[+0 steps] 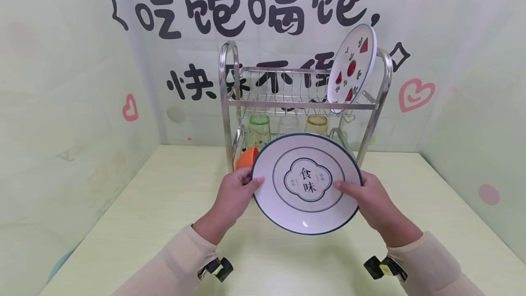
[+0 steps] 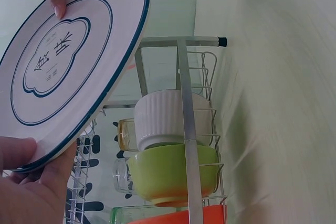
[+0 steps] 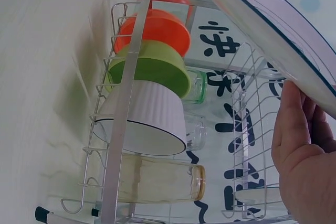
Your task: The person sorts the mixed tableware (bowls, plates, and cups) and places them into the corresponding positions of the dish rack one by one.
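A white plate [image 1: 306, 216] with a dark blue rim and a lobed emblem with characters is held up in front of the dish rack [image 1: 304, 104], its face tilted toward me. My left hand [image 1: 232, 198] grips its left edge, thumb on the face and fingers behind. On the opposite edge my right hand [image 1: 376, 202] grips likewise, its thumb reaching farther over the face. The right wrist view shows fingers [image 3: 294, 114] against the plate's underside. At the right end of the rack's upper tier, a fruit-patterned plate [image 1: 352, 70] stands on edge.
On the lower tier sit an orange bowl [image 3: 157, 32], a green bowl [image 3: 152, 66] and a white ribbed bowl [image 3: 157, 116]. Behind them are green [image 1: 259, 127], clear [image 1: 289, 124] and amber glasses [image 1: 317, 124]. Printed walls surround the pale table [image 1: 164, 204].
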The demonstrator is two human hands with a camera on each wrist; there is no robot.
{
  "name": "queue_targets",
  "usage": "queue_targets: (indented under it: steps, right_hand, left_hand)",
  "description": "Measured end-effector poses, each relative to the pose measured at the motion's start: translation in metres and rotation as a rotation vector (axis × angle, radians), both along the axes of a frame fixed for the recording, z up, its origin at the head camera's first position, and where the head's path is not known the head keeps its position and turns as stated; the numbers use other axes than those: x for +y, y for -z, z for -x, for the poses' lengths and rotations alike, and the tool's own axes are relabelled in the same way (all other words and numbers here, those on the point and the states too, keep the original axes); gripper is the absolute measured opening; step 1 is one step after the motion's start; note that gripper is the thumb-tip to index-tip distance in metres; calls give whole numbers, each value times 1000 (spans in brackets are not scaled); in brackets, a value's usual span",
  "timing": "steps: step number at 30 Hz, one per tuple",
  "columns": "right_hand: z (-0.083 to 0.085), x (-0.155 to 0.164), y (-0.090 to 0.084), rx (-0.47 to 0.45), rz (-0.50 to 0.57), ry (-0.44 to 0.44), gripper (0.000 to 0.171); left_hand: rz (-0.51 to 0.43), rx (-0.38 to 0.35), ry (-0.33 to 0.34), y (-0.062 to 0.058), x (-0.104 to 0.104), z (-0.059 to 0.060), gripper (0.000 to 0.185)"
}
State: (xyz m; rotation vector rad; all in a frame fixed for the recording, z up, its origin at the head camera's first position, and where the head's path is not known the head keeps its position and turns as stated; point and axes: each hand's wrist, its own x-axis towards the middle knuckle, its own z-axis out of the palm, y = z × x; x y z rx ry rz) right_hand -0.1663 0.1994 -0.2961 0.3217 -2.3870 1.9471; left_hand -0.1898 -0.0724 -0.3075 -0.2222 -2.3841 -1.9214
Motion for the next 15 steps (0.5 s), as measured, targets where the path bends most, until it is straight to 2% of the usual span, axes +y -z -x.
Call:
queue_targets:
  steps: [7,15]
  right_hand:
    - [-7,-3,-6,34,-19,39,41]
    - [-10,-5,-15,48,-21,50,41]
  left_hand:
    - [2,-5,12,-2,0,0,21]
    - [38,5,8,-11,0,0,23]
